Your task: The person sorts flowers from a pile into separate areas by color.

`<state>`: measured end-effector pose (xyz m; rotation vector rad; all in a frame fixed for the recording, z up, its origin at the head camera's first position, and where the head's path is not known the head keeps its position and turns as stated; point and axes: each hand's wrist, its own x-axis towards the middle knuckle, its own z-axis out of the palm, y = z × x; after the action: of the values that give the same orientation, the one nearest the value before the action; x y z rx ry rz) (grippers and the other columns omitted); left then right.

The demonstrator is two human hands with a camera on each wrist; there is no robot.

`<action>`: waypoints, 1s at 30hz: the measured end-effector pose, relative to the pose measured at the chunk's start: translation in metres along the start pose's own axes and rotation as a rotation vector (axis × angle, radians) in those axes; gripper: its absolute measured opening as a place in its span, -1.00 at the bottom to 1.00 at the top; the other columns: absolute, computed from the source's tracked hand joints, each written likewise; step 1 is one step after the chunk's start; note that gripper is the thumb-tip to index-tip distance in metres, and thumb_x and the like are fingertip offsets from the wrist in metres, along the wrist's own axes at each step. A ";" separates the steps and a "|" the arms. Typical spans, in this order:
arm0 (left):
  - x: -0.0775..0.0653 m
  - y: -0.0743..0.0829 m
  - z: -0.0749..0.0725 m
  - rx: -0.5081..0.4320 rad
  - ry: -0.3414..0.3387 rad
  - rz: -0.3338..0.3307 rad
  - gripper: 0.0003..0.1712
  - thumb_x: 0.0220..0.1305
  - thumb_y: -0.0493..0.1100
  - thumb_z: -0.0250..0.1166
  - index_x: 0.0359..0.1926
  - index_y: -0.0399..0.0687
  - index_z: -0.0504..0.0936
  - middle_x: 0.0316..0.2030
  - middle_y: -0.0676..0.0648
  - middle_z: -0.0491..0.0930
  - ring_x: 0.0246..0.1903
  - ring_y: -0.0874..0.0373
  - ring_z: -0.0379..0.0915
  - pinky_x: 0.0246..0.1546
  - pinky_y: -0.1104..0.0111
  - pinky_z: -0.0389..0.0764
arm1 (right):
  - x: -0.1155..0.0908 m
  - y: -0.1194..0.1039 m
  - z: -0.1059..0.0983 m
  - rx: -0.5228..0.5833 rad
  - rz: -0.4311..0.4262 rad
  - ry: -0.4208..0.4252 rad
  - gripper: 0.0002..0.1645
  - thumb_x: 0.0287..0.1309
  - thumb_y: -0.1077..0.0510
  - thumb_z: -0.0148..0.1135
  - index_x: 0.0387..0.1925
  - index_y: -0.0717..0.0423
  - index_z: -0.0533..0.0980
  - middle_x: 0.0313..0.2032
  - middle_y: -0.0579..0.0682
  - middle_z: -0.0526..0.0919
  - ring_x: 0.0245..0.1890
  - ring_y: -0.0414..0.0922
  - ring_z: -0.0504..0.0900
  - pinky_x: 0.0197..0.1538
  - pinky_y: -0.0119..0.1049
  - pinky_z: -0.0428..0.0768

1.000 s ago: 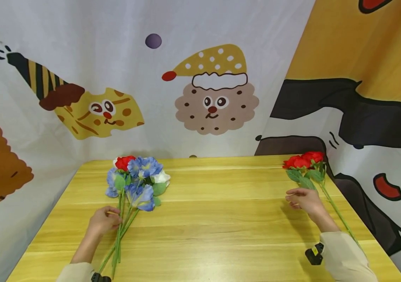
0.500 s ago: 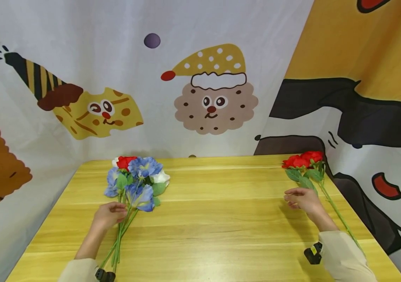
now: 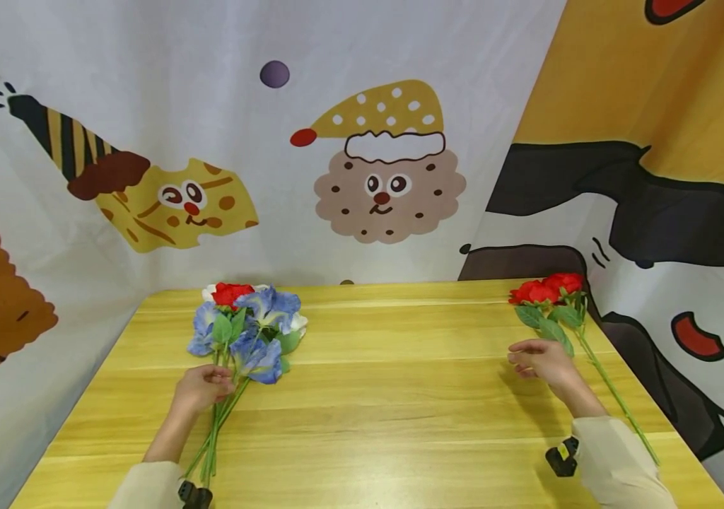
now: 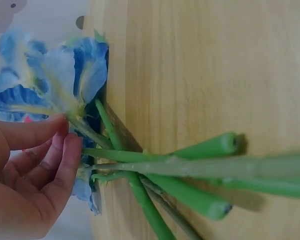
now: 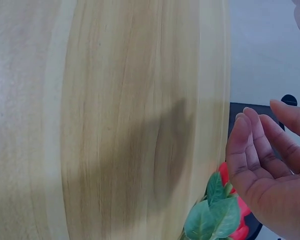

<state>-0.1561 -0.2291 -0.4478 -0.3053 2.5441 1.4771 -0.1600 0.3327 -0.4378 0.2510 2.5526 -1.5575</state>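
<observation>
On the left of the table lies a bunch of artificial flowers with blue flowers (image 3: pixel 257 359), a red flower (image 3: pixel 232 294) and white flowers partly covered behind them. My left hand (image 3: pixel 204 387) is over their green stems (image 3: pixel 214 442). In the left wrist view its thumb and fingertips pinch a stem (image 4: pixel 92 132) just below a blue flower (image 4: pixel 55 75). My right hand (image 3: pixel 545 362) hovers above the table, fingers loosely bent and holding nothing. Close beyond it are red flowers (image 3: pixel 546 288) with green leaves, their long stem (image 3: pixel 616 396) running toward the front right.
The wooden table (image 3: pixel 387 410) reaches back to a printed cloth (image 3: pixel 209 85) that hangs behind it and along both sides. Several stem ends (image 4: pixel 225 144) cross one another below the left hand. Small black wrist cameras (image 3: pixel 562 457) sit at the sleeves.
My left hand has moved right and slightly away onto the stems, and now pinches one. The upper blue flower has shifted a little right. My right hand has drifted slightly left.
</observation>
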 end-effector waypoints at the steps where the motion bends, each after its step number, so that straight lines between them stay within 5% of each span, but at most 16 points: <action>1: 0.000 0.000 0.001 0.006 0.003 0.007 -0.70 0.10 -0.48 0.25 -0.13 -0.61 0.47 -0.47 -0.13 0.58 -0.48 0.11 0.53 -0.41 0.24 0.66 | 0.000 0.000 0.000 -0.001 0.001 0.000 -0.61 0.21 0.27 0.15 -0.04 0.55 0.42 -0.33 0.10 0.63 -0.37 0.02 0.61 -0.31 -0.17 0.68; 14: -0.001 0.003 0.007 0.088 0.036 0.059 -0.80 0.05 -0.47 0.28 -0.26 -0.54 0.55 -0.51 -0.15 0.60 -0.52 0.11 0.51 -0.47 0.28 0.64 | 0.000 0.001 0.004 0.020 -0.007 -0.028 -0.58 0.22 0.27 0.14 -0.01 0.56 0.40 -0.29 0.14 0.62 -0.35 0.04 0.60 -0.29 -0.15 0.68; 21: -0.004 0.012 0.003 0.047 0.058 0.113 -0.79 0.07 -0.46 0.27 -0.27 -0.59 0.53 -0.49 -0.21 0.62 -0.55 0.14 0.52 -0.52 0.31 0.63 | 0.001 -0.006 0.009 0.060 -0.039 -0.046 -0.59 0.22 0.27 0.15 -0.02 0.56 0.41 -0.26 0.22 0.61 -0.32 0.05 0.61 -0.27 -0.17 0.67; 30: -0.008 0.033 0.007 -0.022 0.050 0.087 -0.76 0.17 -0.44 0.23 -0.15 -0.56 0.54 -0.42 -0.16 0.61 -0.46 0.04 0.57 -0.38 0.23 0.69 | 0.001 -0.014 0.022 0.096 -0.059 -0.092 -0.58 0.21 0.28 0.15 0.00 0.56 0.39 -0.29 0.13 0.61 -0.36 0.01 0.60 -0.27 -0.15 0.67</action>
<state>-0.1565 -0.2066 -0.4220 -0.2408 2.6130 1.5478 -0.1636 0.3072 -0.4357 0.1119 2.4407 -1.6735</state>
